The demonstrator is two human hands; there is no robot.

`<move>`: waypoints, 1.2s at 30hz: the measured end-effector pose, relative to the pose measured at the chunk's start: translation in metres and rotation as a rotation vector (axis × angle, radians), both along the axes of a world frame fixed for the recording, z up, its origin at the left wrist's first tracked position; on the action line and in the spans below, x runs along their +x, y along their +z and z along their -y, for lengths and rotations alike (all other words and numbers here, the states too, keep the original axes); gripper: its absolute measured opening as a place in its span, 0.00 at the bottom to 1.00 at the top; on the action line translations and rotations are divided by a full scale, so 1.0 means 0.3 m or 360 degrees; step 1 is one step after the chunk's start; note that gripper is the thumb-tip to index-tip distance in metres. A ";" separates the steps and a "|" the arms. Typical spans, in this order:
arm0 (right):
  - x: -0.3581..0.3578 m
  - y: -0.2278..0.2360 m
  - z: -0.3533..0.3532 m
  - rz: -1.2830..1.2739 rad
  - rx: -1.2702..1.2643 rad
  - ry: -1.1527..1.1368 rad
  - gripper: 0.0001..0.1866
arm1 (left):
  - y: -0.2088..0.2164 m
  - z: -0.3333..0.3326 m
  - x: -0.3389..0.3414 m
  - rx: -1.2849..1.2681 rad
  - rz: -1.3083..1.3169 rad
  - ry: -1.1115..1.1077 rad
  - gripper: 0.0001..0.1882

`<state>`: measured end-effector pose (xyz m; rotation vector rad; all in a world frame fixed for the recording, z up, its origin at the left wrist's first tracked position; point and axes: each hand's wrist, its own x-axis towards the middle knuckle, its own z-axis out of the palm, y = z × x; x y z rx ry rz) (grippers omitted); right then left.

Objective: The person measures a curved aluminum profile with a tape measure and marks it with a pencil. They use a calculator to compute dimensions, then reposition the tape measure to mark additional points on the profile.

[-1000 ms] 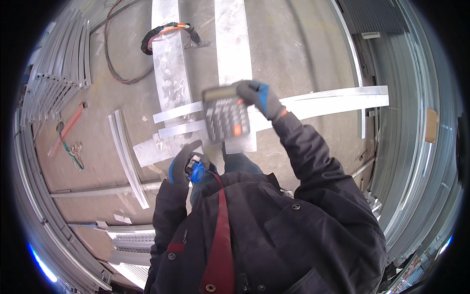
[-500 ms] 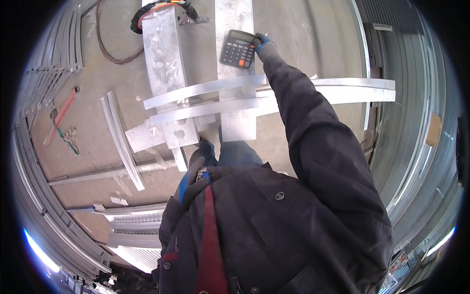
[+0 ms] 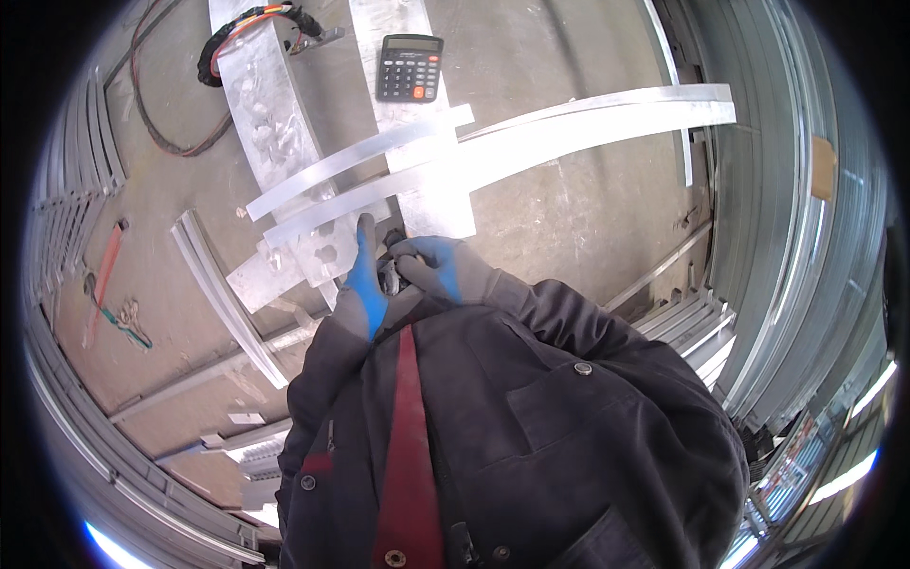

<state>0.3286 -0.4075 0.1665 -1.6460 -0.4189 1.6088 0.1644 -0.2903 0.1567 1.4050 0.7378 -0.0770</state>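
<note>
Close to my body, my left hand (image 3: 368, 284), in a blue and grey glove, is closed around a small dark and silvery object (image 3: 390, 277), one finger pointing away from me. My right hand (image 3: 439, 266), gloved alike, meets it there with curled fingers; what its fingertips grip is hidden. The object's kind cannot be made out. Farther off, a black calculator (image 3: 409, 68) with grey and orange keys lies on a flat metal beam (image 3: 379, 21), touched by neither hand. Two pale metal strips (image 3: 327, 169) lie across the beams, just beyond my hands.
A second metal beam (image 3: 270, 100) lies to the left, a coiled hose (image 3: 210, 62) at its far end. Beyond it rest a long profile (image 3: 227, 294) and a red strap (image 3: 106, 270). Metal profiles (image 3: 76, 180) are stacked far left; long panels (image 3: 773, 190) line the right.
My right hand has left the calculator and drawn back to my left hand near my body. The calculator now lies by itself on the beam. The view has shifted.
</note>
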 end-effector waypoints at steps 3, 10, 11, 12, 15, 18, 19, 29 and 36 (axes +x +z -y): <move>0.012 0.043 0.043 0.0287 0.0005 0.0091 0.14 | -0.004 0.005 -0.008 0.0018 -0.0091 -0.0217 0.65; -0.019 0.025 0.224 0.0490 -0.0144 -0.0114 0.13 | -0.080 0.020 -0.021 0.0453 0.0103 -0.0680 0.43; -0.007 0.008 0.249 0.0543 -0.0163 -0.0204 0.13 | -0.093 0.006 -0.034 0.0400 -0.0011 -0.0731 0.39; 0.015 -0.016 0.267 0.0595 -0.0174 -0.0291 0.13 | -0.107 -0.012 -0.045 0.0391 -0.0043 -0.0742 0.36; 0.151 -0.098 0.310 0.0395 -0.0112 -0.0754 0.18 | -0.151 -0.096 -0.074 0.0572 -0.0279 -0.0626 0.24; 0.291 -0.194 0.331 0.0392 -0.0264 -0.1015 0.19 | -0.193 -0.204 -0.094 0.0562 -0.0521 -0.0586 0.18; 0.324 -0.230 0.333 0.0404 -0.0269 -0.1051 0.18 | -0.215 -0.239 -0.086 0.0655 -0.0637 -0.0642 0.18; 0.453 -0.588 0.239 0.0702 -0.0347 -0.0947 0.21 | -0.386 -0.269 0.004 0.0953 -0.1005 -0.0600 0.20; 0.459 -0.646 0.199 0.0943 -0.0371 -0.0835 0.17 | -0.408 -0.276 0.034 0.0901 -0.1113 -0.0531 0.21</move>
